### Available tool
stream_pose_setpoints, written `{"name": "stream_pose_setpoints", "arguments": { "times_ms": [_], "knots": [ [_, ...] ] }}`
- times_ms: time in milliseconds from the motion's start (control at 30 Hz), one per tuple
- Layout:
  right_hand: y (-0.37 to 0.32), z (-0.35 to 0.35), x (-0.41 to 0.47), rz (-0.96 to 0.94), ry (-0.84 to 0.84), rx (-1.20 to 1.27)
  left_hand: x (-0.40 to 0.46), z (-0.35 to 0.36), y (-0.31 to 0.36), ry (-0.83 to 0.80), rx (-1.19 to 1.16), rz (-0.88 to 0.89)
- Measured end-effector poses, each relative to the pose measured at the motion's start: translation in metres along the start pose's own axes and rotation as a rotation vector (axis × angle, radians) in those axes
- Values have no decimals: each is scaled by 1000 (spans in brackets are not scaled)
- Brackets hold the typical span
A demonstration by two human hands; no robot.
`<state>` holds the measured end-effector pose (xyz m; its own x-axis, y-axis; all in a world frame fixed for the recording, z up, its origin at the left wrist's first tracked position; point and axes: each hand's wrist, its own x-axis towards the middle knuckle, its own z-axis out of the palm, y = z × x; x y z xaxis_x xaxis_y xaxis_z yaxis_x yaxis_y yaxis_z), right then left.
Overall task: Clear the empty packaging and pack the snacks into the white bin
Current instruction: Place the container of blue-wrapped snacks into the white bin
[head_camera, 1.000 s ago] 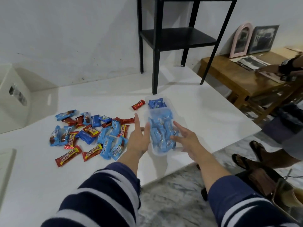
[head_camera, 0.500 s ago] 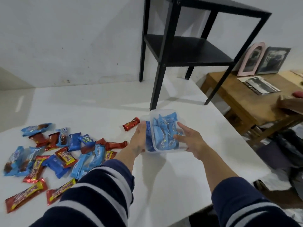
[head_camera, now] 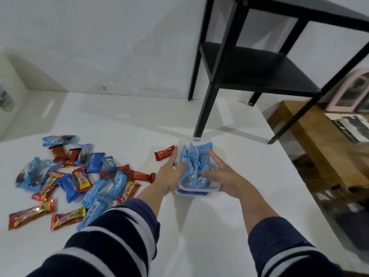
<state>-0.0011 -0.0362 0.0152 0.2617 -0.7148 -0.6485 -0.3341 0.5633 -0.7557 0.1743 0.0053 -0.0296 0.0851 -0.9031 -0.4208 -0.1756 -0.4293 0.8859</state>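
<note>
The left hand [head_camera: 169, 174] grips the left wall of a clear plastic container [head_camera: 197, 191], its thumb hooked over the rim onto the blue packets [head_camera: 194, 166] inside and its fingers lying along the outside. The right hand [head_camera: 223, 176] clasps the container's right side the same way, fingers curled in over the packets. Both arms wear dark sleeves [head_camera: 111, 236] with pale stripes.

The container rests on a white table [head_camera: 209, 226] and is packed with light blue snack packets standing on end; a darker blue patch shows through its near wall. Just left of the container, close to the left hand's fingertips, lies a single red bar [head_camera: 164, 154]. Farther left of the container a loose heap of snacks [head_camera: 75, 176] spreads across the table: blue packets and red-and-yellow bars, some overlapping, none stacked neatly. Well to the left of the container, at the edge of the view, stands part of a white bin [head_camera: 12, 96] with a handle cut-out.

Behind the container a black metal shelf [head_camera: 259, 72] stands with its legs on the table. A pale, scuffed wall [head_camera: 99, 47] runs behind everything. To the right of the container, lower than the white table, is a wooden table [head_camera: 319, 140] carrying a pink arched frame [head_camera: 351, 90] and some printed pictures [head_camera: 351, 126].
</note>
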Motion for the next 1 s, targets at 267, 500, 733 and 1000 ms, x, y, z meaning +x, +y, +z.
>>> {"name": "stream_pose_setpoints", "arguments": {
  "times_ms": [267,500,733,1000],
  "knots": [
    [-20,15,-8,-2,-124,-214,-39,-3,3,196,-75,-17],
    [-43,77,-22,-108,-330,-326,-97,-57,-10,477,-124,-27],
    [-66,188,-53,-228,-560,-427,-185,-135,-29,691,-196,-22],
    [-66,340,-82,-261,-668,-508,-277,-237,-77,814,-317,-76]
  ]
}}
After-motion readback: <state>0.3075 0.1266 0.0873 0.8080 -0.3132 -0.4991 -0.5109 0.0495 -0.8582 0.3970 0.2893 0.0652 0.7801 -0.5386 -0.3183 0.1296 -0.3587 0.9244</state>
